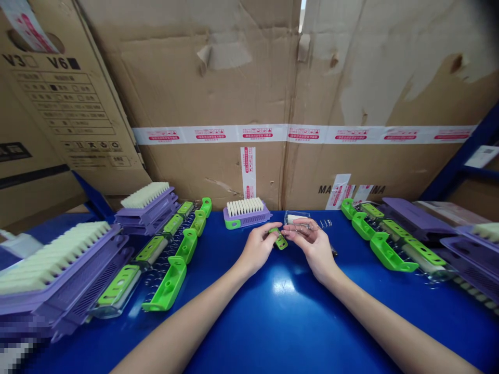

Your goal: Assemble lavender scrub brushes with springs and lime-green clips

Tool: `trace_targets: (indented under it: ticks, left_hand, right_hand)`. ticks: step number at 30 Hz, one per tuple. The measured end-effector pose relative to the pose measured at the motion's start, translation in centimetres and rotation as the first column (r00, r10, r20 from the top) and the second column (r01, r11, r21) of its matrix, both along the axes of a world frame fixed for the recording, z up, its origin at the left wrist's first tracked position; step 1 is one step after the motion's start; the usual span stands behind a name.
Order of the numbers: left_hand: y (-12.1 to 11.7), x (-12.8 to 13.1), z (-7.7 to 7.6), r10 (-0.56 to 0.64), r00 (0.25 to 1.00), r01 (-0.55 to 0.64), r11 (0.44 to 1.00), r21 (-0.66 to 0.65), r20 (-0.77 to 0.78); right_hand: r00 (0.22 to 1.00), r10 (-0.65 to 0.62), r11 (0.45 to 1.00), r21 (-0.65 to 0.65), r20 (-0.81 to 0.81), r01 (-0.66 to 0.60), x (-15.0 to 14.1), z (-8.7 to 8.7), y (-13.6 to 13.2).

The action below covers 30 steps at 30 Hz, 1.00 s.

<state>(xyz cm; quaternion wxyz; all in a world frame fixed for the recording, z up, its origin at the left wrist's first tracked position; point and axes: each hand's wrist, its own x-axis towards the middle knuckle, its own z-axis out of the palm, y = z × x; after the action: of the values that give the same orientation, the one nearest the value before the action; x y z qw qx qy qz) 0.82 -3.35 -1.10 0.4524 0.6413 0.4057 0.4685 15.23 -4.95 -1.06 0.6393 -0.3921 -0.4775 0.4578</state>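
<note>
Shown pinching a green plate [281,242] between thumb and fingers of the left hand [257,248] and a metal spring [301,227] in the loosely curled right hand [317,253], near a purple brush [249,214].

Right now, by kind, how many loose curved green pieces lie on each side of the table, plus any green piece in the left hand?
Left-side curved green pieces: 4
Right-side curved green pieces: 3
Small green piece in the left hand: 1
Total: 8
</note>
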Motion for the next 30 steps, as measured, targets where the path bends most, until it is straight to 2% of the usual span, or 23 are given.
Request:
trace_targets:
  ticks: [7, 13, 21, 26, 30]
  left_hand:
    - [-0.25, 0.02, 0.12, -0.06, 0.996, 0.062, 0.998, -0.025, 0.061]
    - [-0.31, 0.29, -0.08, -0.117, 0.989, 0.121, 0.992, -0.045, 0.094]
    - [-0.16, 0.35, -0.05, -0.126, 0.984, 0.13, 0.991, -0.026, 0.126]
    - [-0.1, 0.33, -0.13, -0.086, 0.99, 0.089, 0.996, -0.019, 0.116]
    - [0.12, 0.28, -0.53, -0.013, 0.991, 0.017, 0.999, -0.028, 0.136]
  right_hand:
    - [0.98, 0.052, 0.993, -0.095, -0.191, -0.071, 0.17, 0.26, -0.06]
    - [0.988, -0.006, 0.993, -0.116, -0.151, -0.012, 0.02, 0.14, 0.15]
    - [0.967, -0.002, 0.986, -0.163, -0.253, -0.041, 0.21, 0.51, 0.07]
    - [0.979, -0.043, 0.992, -0.127, -0.199, 0.018, 0.03, 0.32, 0.14]
    - [0.991, -0.125, 0.992, 0.019, -0.045, 0.125, -0.34, 0.04, -0.03]
